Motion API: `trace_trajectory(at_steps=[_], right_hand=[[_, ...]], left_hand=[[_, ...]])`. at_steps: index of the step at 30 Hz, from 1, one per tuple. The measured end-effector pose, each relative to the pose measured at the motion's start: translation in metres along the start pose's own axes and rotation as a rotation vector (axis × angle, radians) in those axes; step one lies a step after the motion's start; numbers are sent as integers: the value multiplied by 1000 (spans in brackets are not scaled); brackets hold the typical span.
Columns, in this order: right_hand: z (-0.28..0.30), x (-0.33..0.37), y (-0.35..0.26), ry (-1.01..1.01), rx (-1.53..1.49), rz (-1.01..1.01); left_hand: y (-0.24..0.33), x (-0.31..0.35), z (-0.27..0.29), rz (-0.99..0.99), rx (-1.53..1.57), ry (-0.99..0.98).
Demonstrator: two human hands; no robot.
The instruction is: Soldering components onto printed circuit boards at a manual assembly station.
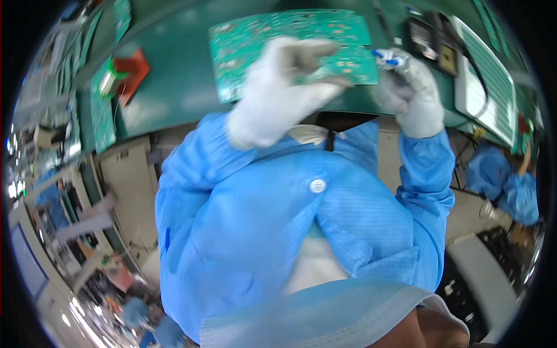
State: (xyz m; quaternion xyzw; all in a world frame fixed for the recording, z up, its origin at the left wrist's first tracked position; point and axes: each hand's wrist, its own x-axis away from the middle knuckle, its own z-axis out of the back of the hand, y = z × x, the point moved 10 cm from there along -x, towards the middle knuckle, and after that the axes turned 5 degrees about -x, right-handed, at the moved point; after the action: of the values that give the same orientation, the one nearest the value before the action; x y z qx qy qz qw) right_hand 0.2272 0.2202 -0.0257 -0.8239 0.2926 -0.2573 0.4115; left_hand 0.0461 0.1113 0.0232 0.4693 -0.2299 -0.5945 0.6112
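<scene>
At twelve o'clock over the green tabletop [174, 75], the gloved left hand [284, 87] pinched the green circuit board [290, 29] edge while the right hand [409, 87] gripped a small blue-tipped tool [387, 58], work apparently mid-course.

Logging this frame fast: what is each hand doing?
Left hand: fingers pinch the green circuit board.
Right hand: closed on a small blue-tipped tool.

An electronics assembly workshop: a green anti-static bench mat [174, 75] carries a bare green circuit board [278, 40] with more boards racked alongside [101, 110], and the worker wears a blue cleanroom smock [261, 220] (white gloves too).
</scene>
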Motion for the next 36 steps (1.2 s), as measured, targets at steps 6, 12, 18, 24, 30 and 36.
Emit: trace_trajectory(at_steps=[6,12,18,24,30,36], right_hand=[[-65,-23,76,-298,-447,-188],[-42,-32,13,120,837,339],[-73,-37,-7,14,1219,823],[-61,-61,-11,-216,1843,1185],[-35,-93,3,-84,1660,984],[-50,-85,3,-165,1705,1072]], left_hand=[[-2,-13,-11,-198,-268,180],[-48,-16,-13,-24,-256,160],[-64,-22,-16,44,-343,48],[-50,-33,-9,-130,-425,0],[-33,-47,-22,-302,-683,54],[-41,-50,-23,-141,-737,-11]])
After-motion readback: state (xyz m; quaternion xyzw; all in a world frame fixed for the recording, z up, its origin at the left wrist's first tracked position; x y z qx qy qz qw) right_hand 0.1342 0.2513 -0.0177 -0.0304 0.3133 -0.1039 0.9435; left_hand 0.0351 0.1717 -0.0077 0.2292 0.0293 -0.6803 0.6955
